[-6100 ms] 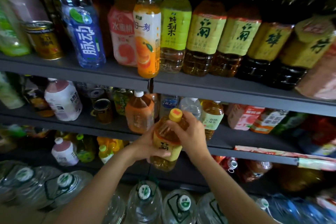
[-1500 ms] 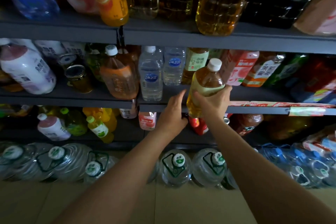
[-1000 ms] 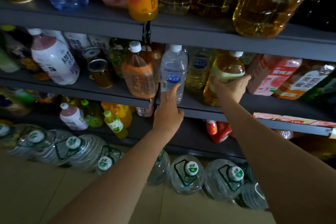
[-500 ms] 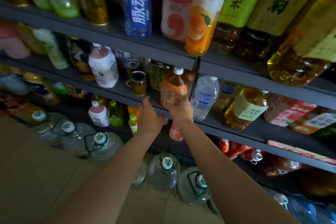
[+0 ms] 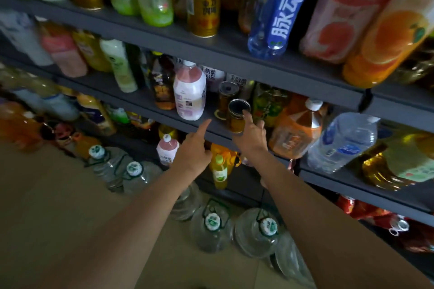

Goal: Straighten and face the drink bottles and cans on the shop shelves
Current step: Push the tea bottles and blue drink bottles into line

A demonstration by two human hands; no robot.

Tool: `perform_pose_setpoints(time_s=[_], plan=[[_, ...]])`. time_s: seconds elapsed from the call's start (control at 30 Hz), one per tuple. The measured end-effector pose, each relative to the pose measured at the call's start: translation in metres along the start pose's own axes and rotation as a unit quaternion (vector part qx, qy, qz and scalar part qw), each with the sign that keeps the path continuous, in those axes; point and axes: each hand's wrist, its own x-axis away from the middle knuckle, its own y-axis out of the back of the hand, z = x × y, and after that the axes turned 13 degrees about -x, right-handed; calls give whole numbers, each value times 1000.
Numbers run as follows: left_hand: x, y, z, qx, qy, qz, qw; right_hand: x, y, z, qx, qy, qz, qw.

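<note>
Both hands reached toward the middle shelf (image 5: 145, 103), where small drinks stood in loose rows. The right hand (image 5: 252, 135) was beside a small gold can (image 5: 237, 116) at the shelf's front edge; its grip was loose, the forefinger stretched up along the can's right side and touching near the rim, the other fingers spread and relaxed, closed round nothing. The left hand (image 5: 193, 151) hung just below the shelf edge, its forefinger pointing up at the lip between the can and a pink bottle (image 5: 189, 94), the remaining fingers folded under; that grip held nothing either.

The pink bottle stood upright left of the can, its label turned partly away. A second gold can (image 5: 226, 97) sat just behind the first, touching or nearly so. Right of the hand an orange tea bottle (image 5: 297, 131) with a white cap leaned at the shelf front, and beyond it a clear water bottle (image 5: 345, 143) tilted the same way. Further left stood a pale green bottle (image 5: 121, 65) and a dark bottle (image 5: 162, 84), blurred.

On the top shelf (image 5: 234, 54) a tall gold can (image 5: 203, 4) stood upright beside a blue bottle (image 5: 278, 12); a red-labelled bottle (image 5: 340, 7) and an orange juice bottle (image 5: 389, 35) followed to the right. Large water jugs (image 5: 212, 227) stood on the floor below.
</note>
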Motion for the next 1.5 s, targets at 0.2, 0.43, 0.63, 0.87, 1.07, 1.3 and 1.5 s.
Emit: perform_pose_setpoints(time_s=[0.2, 0.43, 0.63, 0.87, 1.07, 1.3, 1.5], plan=[[-56, -35, 13, -7, -63, -26, 998, -59, -36, -9, -67, 26, -96, 993], [-58, -41, 13, 92, -62, -9, 994, -53, -27, -9, -114, 120, -152, 974], [-23, 40, -14, 204, -40, 140, 968, 53, 26, 56, -142, 216, -82, 963], [45, 259, -92, 261, -85, 170, 946, 143, 142, 224, -145, 348, -82, 923], [91, 455, -176, 251, -213, 69, 942, 194, 266, 390, -178, 473, -146, 851], [80, 567, -236, 263, -280, -52, 922, 188, 348, 491, -214, 510, -93, 828], [43, 623, -244, 183, -264, -122, 939, 141, 368, 551, -198, 500, -88, 838]])
